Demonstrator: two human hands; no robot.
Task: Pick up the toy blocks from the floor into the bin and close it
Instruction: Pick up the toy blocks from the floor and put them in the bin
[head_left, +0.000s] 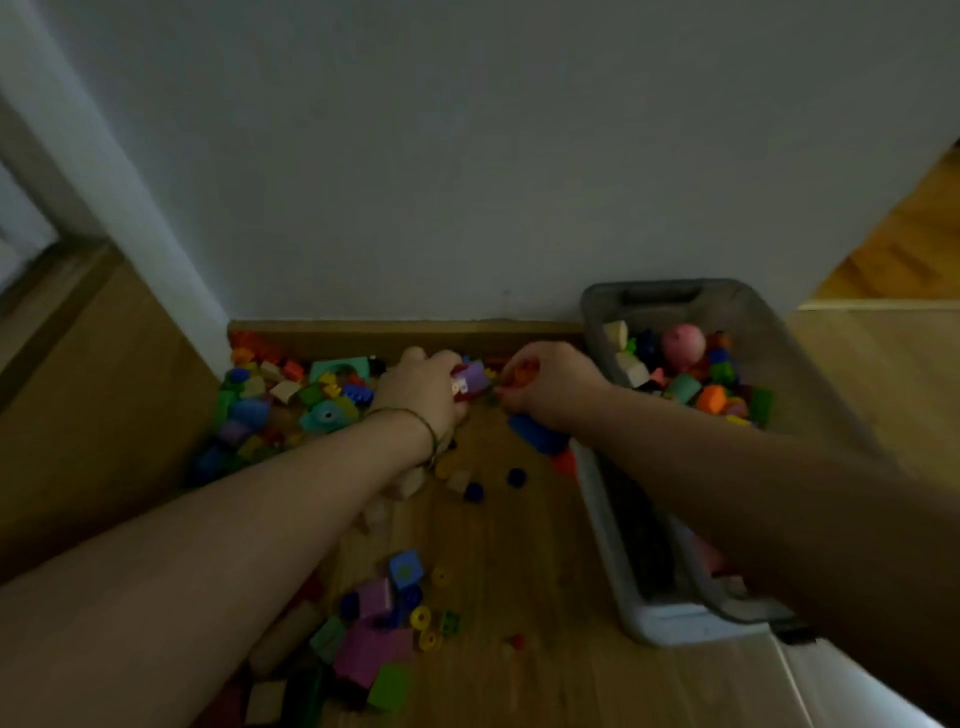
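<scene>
Two bare hands meet near the skirting board at the 12 o'clock end of the wooden floor (519, 545). The left hand (423, 389), with one thin green cord bracelet (415, 415) on its wrist, has its fingers (444, 359) clenched round a purple plastic block (475, 376) and a red piece pressed beside it. At its 3 o'clock, the right hand (556, 387) curls its fingers (519, 358) on small orange plastic pieces (524, 371); their number is too blurred to count. One chunky blue plastic block (535, 431) lies just under that hand at 6 o'clock. One grey translucent plastic bin (644, 293) stands open-topped at 3 o'clock of the right hand, holding mixed blocks and one pink rounded toy (683, 340). The right forearm crosses its near half, and whether the white edge (670, 629) below is a lid or the rim I cannot tell. The loose toy blocks form two groups: a corner heap (270, 400) at 9 o'clock of the left hand and a near cluster (374, 623) at 6 o'clock, partly hidden by the left forearm. Between them lie two dark blue round pieces (516, 477); three yellow rings (420, 617) sit in the near cluster.
</scene>
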